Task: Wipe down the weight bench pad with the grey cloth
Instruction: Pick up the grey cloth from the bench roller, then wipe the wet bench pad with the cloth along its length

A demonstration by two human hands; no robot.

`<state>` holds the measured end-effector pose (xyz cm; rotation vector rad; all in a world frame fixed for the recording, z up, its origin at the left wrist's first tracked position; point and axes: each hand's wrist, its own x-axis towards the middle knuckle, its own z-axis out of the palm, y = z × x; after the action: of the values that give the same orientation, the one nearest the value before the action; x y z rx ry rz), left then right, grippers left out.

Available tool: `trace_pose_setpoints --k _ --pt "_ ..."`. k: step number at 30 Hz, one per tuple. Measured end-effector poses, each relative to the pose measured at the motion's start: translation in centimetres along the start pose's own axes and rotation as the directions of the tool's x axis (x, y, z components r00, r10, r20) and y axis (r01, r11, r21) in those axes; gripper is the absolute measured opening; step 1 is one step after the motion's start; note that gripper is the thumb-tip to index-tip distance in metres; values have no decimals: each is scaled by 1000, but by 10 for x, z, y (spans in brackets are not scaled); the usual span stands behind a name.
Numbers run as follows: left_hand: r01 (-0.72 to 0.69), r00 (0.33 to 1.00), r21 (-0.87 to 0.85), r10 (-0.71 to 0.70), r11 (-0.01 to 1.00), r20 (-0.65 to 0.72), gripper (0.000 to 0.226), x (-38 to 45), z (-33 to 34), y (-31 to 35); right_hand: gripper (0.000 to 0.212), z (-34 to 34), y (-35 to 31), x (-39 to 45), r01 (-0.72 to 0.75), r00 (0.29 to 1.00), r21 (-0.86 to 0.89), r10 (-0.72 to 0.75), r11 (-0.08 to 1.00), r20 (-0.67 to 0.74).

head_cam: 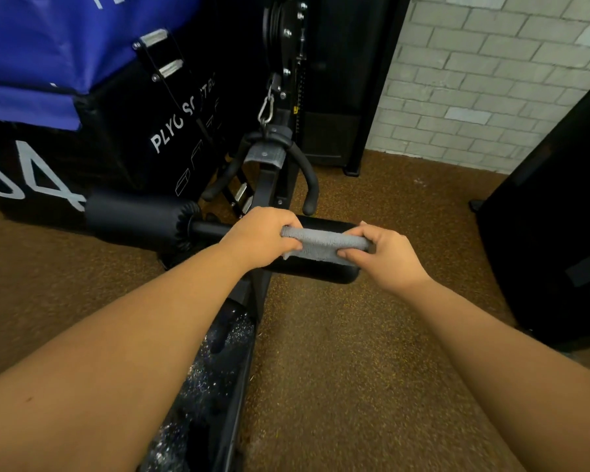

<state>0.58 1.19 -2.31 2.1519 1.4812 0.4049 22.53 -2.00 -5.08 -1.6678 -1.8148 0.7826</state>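
A grey cloth (324, 245) is stretched lengthwise over the right black roller pad (317, 270) of the bench machine. My left hand (260, 235) grips the cloth's left end, and my right hand (387, 255) pinches its right end. Both hands press the cloth onto the top of the pad. A matching black roller pad (140, 216) sticks out to the left on the same bar. Under my left forearm runs the machine's black frame (215, 369), speckled with white flecks.
Black and blue plyo boxes (82, 97) stand at the left. A curved cable handle (276, 161) hangs from a carabiner just behind the pad. A brick wall (491, 80) is at the back right, a black unit (559, 233) on the right. The floor (355, 369) is brown.
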Motion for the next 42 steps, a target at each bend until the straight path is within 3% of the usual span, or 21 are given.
trace_pose_setpoints --k 2,4,5,7,9,10,11,13,16,18,21,23,26,32,38,42 --pt "96 995 -213 -91 972 35 11 -9 -8 5 20 -8 -10 -10 -55 998 172 54 983 13" --pt "209 978 -472 -171 856 123 16 -19 -14 14 22 -16 -23 -20 -151 988 451 138 880 62" --pt "267 964 -587 -199 765 178 20 -24 -17 20 23 -19 -30 -25 -198 979 605 184 771 87" --pt "345 939 -713 -227 611 259 28 -33 -24 34 24 -22 -46 -34 -273 937 860 323 431 136" --pt "369 929 -766 -231 526 289 31 -40 -31 51 29 -22 -63 -44 -248 874 968 441 41 206" --pt "373 927 -792 -235 483 292 32 -44 -35 60 33 -20 -72 -49 -217 856 971 459 -101 239" --pt "374 925 -815 -247 444 290 32 -48 -40 69 37 -19 -81 -54 -206 849 961 455 -187 270" --pt "378 919 -832 -274 406 284 30 -58 -50 83 43 -16 -100 -61 -253 839 937 427 -239 336" --pt "403 908 -770 -323 494 268 36 -77 -69 95 39 -18 -126 -66 -369 808 910 417 -190 415" --pt "420 903 -683 -352 598 247 37 -93 -82 96 35 -20 -139 -65 -371 798 910 436 -187 416" --pt "447 892 -572 -389 688 229 35 -113 -98 84 46 -17 -157 -62 -359 787 916 471 -177 399" --pt "455 887 -486 -427 746 174 30 -122 -104 63 49 -8 -164 -60 -399 767 912 510 -98 390" --pt "462 885 -273 -460 844 72 24 -132 -110 28 37 12 -165 -57 -525 729 848 551 68 407" --pt "508 858 -91 -495 856 139 37 -147 -72 -34 35 74 -130 -64 -642 697 670 646 372 310" --pt "447 880 7 -441 894 177 52 -149 -6 -79 35 125 -78 -71 -609 768 514 611 604 193" --pt "423 889 98 -433 901 149 63 -150 41 -104 34 157 -47 -66 -514 852 338 515 788 94"
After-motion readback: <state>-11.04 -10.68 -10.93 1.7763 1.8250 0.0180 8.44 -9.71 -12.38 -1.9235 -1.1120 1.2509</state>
